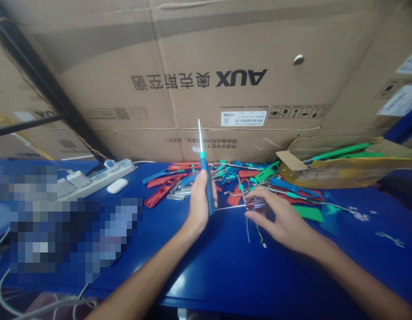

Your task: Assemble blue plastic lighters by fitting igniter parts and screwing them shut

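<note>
Upright in my left hand (pixel 199 202) is a blue lighter-like tool (pixel 208 186) with a long metal tube pointing up. My fingers wrap round its blue handle. My right hand (pixel 276 213) grips a screwdriver (pixel 256 204) by its clear reddish handle, the shaft pointing left to the lower part of the blue tool. Whether the tip touches it or passes behind is hard to tell. Just beyond both hands lies a pile of red, blue and green handle parts (pixel 162 193) with metal tubes. Thin wires with a small white connector (pixel 264 245) hang below the screwdriver handle.
A white power strip (pixel 102 178) with plugs and a white mouse-like object (pixel 117 186) are at the left. An open cardboard box (pixel 339 173) holding green pieces stands at the right. Large cartons (pixel 179 53) rise behind the blue table (pixel 179 271). Small white bits (pixel 389 239) lie far right.
</note>
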Demonstrator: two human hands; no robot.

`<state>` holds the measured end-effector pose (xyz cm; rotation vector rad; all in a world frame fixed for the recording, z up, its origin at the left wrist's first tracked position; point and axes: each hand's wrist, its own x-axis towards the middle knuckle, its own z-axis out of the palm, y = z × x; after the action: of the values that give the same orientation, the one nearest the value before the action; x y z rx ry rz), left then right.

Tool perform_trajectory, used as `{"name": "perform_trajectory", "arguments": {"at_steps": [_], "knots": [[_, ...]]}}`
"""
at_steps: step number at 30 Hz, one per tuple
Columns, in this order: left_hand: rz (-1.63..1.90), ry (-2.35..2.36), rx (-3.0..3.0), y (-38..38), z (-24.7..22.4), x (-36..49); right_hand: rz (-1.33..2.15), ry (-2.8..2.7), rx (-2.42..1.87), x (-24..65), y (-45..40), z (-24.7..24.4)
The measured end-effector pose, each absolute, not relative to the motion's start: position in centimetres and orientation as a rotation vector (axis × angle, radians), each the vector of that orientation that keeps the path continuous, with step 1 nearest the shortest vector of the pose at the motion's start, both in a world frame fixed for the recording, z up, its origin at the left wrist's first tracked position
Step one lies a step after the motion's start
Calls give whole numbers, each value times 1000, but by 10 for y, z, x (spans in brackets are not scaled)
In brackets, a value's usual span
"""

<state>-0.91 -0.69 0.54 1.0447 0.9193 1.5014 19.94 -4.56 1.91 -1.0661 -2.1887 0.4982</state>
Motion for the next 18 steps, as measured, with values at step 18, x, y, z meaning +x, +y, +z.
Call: {"name": "perform_trajectory", "arguments": {"at_steps": [18], "knots": [[1487,921,1028,-7,8,-10,652,-2076,-974,194,-50,21]]}}
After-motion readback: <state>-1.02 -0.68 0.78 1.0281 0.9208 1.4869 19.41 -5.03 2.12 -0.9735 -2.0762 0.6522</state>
